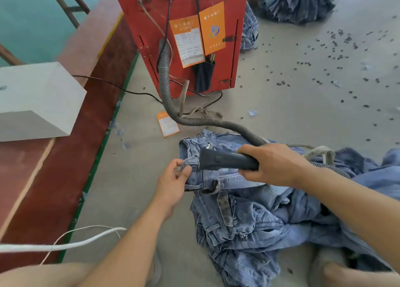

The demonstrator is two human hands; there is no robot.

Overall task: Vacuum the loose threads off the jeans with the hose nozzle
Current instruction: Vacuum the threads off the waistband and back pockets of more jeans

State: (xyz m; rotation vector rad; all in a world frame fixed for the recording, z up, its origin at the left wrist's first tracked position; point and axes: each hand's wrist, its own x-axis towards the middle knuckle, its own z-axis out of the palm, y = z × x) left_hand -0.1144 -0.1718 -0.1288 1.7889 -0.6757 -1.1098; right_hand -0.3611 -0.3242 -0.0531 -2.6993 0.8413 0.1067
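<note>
A heap of light blue jeans [249, 217] lies on the concrete floor in front of me. My right hand [272, 164] grips the dark hose nozzle [223, 160], whose flat mouth points left and sits on the waistband of the top pair. My left hand [175, 181] pinches the left edge of that waistband, right next to the nozzle mouth. A grey ribbed hose [166, 80] runs from the nozzle back over the floor and up into the red cabinet [184, 9].
The red cabinet carries orange labels [211, 28] and black cables. An orange tag [168, 124] lies on the floor. A white box [36, 100] sits left on a red strip. More jeans [292, 0] are piled behind. Small dark scraps [324, 70] dot the floor. A white cord [65, 243] crosses at lower left.
</note>
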